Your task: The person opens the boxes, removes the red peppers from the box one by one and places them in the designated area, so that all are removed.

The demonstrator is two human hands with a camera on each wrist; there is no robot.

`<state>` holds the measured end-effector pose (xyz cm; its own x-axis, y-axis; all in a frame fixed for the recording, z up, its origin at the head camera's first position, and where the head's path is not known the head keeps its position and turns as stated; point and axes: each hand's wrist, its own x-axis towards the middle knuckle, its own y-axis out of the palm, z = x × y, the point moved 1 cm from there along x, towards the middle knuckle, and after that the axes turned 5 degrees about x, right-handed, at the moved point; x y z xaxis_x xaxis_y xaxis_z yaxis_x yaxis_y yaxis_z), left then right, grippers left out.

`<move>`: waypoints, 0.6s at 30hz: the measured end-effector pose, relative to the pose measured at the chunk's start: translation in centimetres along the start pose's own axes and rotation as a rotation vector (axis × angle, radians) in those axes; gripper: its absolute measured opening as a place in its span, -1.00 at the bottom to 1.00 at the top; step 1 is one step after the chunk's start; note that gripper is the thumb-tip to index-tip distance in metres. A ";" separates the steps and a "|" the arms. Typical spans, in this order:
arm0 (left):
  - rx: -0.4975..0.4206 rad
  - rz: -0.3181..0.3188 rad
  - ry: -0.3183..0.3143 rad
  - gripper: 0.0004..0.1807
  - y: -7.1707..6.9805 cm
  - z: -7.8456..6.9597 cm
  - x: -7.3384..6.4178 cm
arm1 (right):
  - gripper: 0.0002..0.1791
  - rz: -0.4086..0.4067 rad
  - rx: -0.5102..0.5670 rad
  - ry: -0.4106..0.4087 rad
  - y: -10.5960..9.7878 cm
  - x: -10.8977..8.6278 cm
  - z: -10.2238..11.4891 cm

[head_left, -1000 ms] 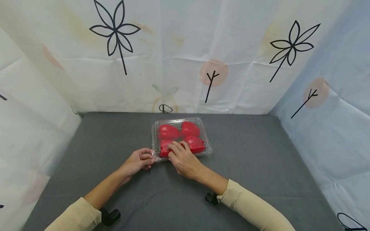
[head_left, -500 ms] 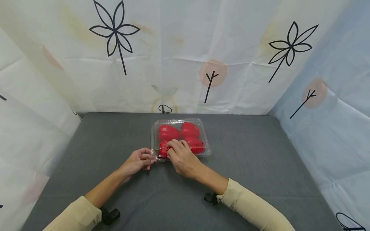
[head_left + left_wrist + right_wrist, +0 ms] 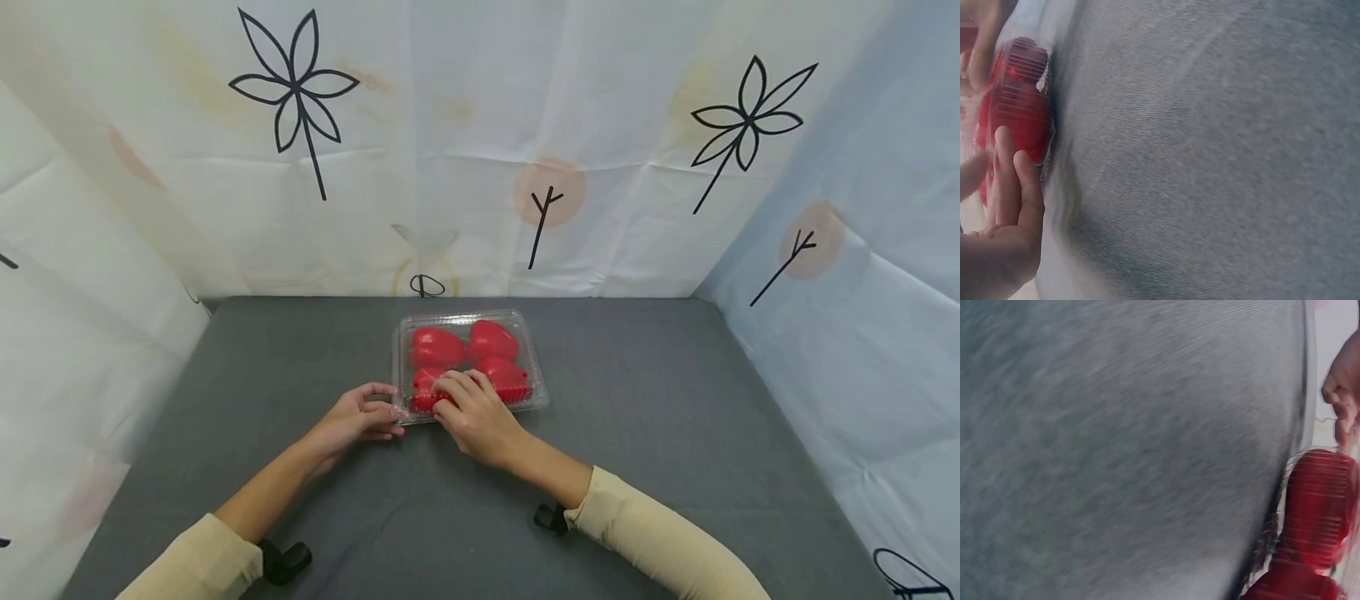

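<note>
A clear plastic clamshell box (image 3: 532, 350) sits lid down on the grey cloth, with several red, pepper-like pieces (image 3: 437, 347) showing through it. At its near left corner is my left hand (image 3: 356, 423), thumb on top of the rim and lower fingers beneath it. The left wrist view shows two of this left hand's (image 3: 1013, 212) fingers along the ribbed side, the thumb across from them. My right hand (image 3: 483, 423) grips the box's front edge from above with bent fingers; its fingertips are partly hidden. The right wrist view catches only the box (image 3: 1319, 509) and the left hand (image 3: 1347, 390).
Grey cloth (image 3: 637, 400) covers the table. White fabric (image 3: 480, 100) with printed flowers and trees rises behind it and at both sides. Each wrist carries a black strap mount, the left mount (image 3: 285, 562) and the right mount (image 3: 551, 518).
The left hand's lower fingers have spread a little from the thumb at the corner. The right hand keeps its place on the front edge. The box has barely shifted.
</note>
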<state>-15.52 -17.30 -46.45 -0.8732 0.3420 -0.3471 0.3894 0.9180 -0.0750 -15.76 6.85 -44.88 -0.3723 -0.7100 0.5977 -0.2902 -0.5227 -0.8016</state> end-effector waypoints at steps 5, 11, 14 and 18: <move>-0.020 -0.031 0.019 -0.47 0.3 -0.3 0.0 | -0.61 0.007 -0.047 -0.020 0.0 -0.2 -0.1; -0.034 -0.032 0.044 -0.50 0.6 -0.4 -0.1 | -0.34 0.008 -0.034 0.008 -0.6 -0.5 -0.5; -0.042 -0.036 0.033 -0.50 0.6 -0.4 -0.2 | -0.27 -0.010 -0.017 0.049 -1.0 -1.2 -1.1; -0.053 -0.039 0.030 -0.51 0.6 -0.4 -0.3 | -0.24 -0.057 0.002 0.104 -1.5 -2.3 -2.1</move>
<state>-15.12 -16.74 -46.07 -0.8961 0.3114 -0.3162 0.3399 0.9397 -0.0381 -16.30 10.20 -45.02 -0.4445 -0.6267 0.6400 -0.3115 -0.5618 -0.7664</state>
